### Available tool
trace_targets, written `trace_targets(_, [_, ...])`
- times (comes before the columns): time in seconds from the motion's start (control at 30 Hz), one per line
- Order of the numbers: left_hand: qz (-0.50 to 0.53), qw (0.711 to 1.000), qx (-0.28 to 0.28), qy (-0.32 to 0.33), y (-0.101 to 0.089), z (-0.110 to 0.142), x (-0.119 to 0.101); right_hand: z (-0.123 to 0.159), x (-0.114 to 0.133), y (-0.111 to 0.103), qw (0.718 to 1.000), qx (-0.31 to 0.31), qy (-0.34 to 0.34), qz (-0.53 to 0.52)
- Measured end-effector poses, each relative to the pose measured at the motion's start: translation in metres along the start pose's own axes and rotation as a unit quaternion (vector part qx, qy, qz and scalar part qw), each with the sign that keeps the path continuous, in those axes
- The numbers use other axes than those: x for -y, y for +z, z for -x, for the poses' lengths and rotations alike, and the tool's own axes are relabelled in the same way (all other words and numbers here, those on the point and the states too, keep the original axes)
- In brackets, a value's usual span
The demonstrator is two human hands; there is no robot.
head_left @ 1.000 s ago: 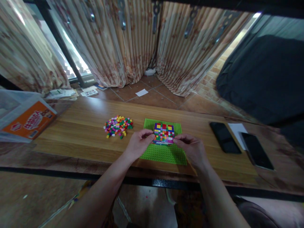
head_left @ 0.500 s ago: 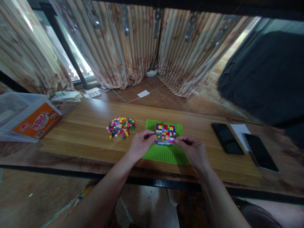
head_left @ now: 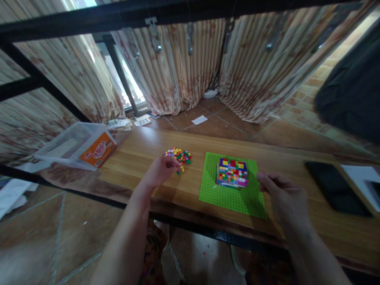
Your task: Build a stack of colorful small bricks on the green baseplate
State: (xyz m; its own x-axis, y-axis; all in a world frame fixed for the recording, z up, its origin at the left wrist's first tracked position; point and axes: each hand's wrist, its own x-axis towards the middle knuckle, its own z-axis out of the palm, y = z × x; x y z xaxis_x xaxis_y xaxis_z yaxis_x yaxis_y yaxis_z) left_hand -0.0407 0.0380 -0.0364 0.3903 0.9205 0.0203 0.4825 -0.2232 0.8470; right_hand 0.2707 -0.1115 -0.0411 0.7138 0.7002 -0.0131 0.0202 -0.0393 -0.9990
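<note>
My left hand [head_left: 162,170] is at the near left side of a pile of small multicoloured building bricks [head_left: 184,155], its thumb and forefinger bent with a gap between them. Part of the pile is hidden behind it. On a green studded baseplate [head_left: 234,204] stands a block built of colourful bricks [head_left: 233,173], with blue, yellow and red pieces along its far top edge. Just off the plate's right side, my right hand [head_left: 283,194] hovers with thumb and forefinger drawn together. Whether a brick is between those fingertips is too small to tell.
The wooden board [head_left: 148,148] carries it all. A clear plastic box [head_left: 71,146] with an orange label stands at the left. A black phone [head_left: 334,188] and white paper [head_left: 360,182] lie at the right. A dark metal bar [head_left: 190,16] crosses above.
My left hand has left the brick block and moved left to the pile. My right hand has drawn away to the right of the block. The view has turned left.
</note>
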Motion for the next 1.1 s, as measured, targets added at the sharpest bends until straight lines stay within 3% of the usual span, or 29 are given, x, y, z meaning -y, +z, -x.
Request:
trace_targets(0.13, [-0.125,0.992,0.01,0.002,0.007,0.009,-0.004,0.001,-0.001,0.004,1.0,0.01,0.002,0.0])
trace_targets(0.33, [-0.311,0.95,-0.007,-0.013,0.026,0.011,-0.019,0.002,-0.002,0.009,1.0,0.022,0.001,-0.014])
trace_targets(0.5, [-0.36,0.932,-0.014,-0.038,0.035,0.011,-0.025,0.002,-0.003,0.01,0.999,0.037,-0.006,-0.007])
trace_targets(0.7, [-0.355,0.934,0.0,-0.025,0.034,0.011,-0.029,0.002,-0.003,0.011,0.999,0.033,-0.015,-0.025])
trace_targets(0.8, [-0.29,0.957,-0.008,0.021,0.035,0.011,-0.028,0.003,-0.002,0.011,0.999,0.026,-0.033,-0.027])
trace_targets(0.93, [-0.042,0.997,0.023,0.062,0.044,0.012,-0.03,0.014,0.006,0.017,0.992,0.036,-0.123,-0.006])
trace_targets(1.0, [0.099,0.992,0.063,0.052,0.051,0.014,-0.035,0.023,0.01,0.024,0.983,0.071,-0.167,0.01])
trace_targets(1.1, [0.256,0.958,0.126,0.014,0.06,0.018,-0.046,0.036,0.012,0.034,0.964,0.144,-0.218,0.039])
